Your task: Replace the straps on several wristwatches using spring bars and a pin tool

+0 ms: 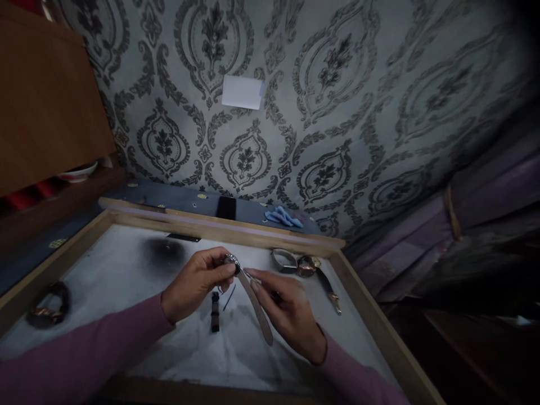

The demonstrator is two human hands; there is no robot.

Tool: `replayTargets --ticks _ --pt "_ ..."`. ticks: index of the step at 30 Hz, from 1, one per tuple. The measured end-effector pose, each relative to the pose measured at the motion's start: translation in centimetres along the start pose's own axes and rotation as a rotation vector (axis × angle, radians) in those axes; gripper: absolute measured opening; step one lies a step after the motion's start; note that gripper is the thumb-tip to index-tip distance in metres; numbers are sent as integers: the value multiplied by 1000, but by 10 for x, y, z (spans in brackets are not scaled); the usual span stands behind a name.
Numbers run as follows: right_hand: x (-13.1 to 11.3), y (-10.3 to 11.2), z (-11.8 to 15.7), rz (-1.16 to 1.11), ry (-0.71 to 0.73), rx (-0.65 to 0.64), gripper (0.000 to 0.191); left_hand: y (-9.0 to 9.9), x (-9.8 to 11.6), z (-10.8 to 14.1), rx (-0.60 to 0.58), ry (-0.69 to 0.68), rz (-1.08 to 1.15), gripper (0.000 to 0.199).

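Observation:
Near the middle of a wooden-framed tray [198,226], my left hand [200,281] pinches a small round watch case [231,260]. A light brown strap [258,306] hangs from the case down toward the right. My right hand [287,306] is closed around a thin tool [250,275], whose tip is at the joint between case and strap; most of the tool is hidden by the fingers. Below the hands a short dark strap piece [215,312] lies on the white surface, with a thin dark stick [229,297] beside it.
Several watches, one with a metal band [284,261], lie at the tray's back right. Another dark watch [48,306] is at the left. Behind the frame are a black phone [226,207] and a blue cloth [283,216]. A wooden cabinet [50,95] stands at the left.

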State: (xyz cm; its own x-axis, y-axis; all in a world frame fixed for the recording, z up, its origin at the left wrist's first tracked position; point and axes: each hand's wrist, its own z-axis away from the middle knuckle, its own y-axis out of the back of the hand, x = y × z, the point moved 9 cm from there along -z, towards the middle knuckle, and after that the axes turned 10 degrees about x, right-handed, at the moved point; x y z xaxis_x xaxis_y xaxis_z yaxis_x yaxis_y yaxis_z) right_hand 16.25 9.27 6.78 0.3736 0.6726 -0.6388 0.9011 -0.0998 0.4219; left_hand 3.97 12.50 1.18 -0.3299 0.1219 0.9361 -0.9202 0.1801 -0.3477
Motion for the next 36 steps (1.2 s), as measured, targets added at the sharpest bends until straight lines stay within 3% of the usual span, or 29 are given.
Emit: replayTargets --ticks 6,9,12,15,19,36 --pt "-2 -1 4 36 60 -10 27 1 0 -1 -8 -23 -16 24" --pt "1 1 5 47 14 1 21 1 -1 -1 -6 -18 -27 24" --pt "15 7 3 -63 -188 82 14 1 -2 0 0 -4 -28 23" --pt "35 6 2 -332 -444 142 23 1 -2 0 7 7 -38 23" --pt "53 3 2 -556 -608 194 30 1 -2 1 8 16 -42 23" --pt "57 0 3 -656 -688 216 30 1 -6 1 2 39 -39 23"
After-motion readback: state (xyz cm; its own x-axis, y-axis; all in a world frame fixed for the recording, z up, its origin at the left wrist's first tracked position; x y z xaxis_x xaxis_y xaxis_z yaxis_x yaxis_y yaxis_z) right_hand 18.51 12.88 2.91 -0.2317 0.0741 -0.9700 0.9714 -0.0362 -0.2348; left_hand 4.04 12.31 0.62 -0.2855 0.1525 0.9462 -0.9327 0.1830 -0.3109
